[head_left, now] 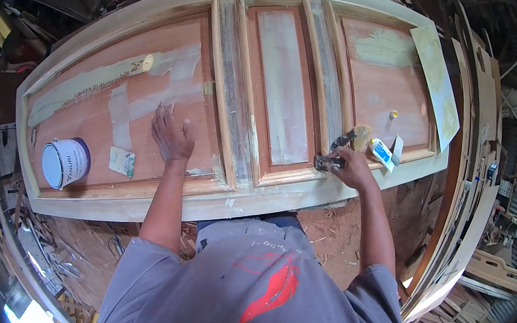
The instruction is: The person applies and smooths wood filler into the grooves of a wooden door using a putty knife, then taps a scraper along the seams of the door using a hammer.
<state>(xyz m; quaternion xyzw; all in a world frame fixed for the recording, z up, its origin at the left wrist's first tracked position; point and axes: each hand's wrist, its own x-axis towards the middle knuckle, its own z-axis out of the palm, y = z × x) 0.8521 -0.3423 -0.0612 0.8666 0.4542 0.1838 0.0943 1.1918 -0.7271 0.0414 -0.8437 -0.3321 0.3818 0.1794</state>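
Note:
My left hand (173, 132) lies flat with its fingers spread on the left reddish panel of a wooden door (243, 185). Pale filler patches mark all the door's panels. In my right hand (354, 169) is a black clamp-like tool (330, 163), held at the lower edge of the door beside the middle panel. A white and blue bottle (381, 154) lies just right of that hand, near a brown rounded piece (361, 139). A filler-stained scraper (122, 162) rests left of my left hand.
A white paint tub (66, 163) stands at the door's left end. A small yellow and white cap (394, 114) and a long stained board (434, 86) lie on the right part. Boards (469, 185) lean at the right. Wood scraps litter the ground.

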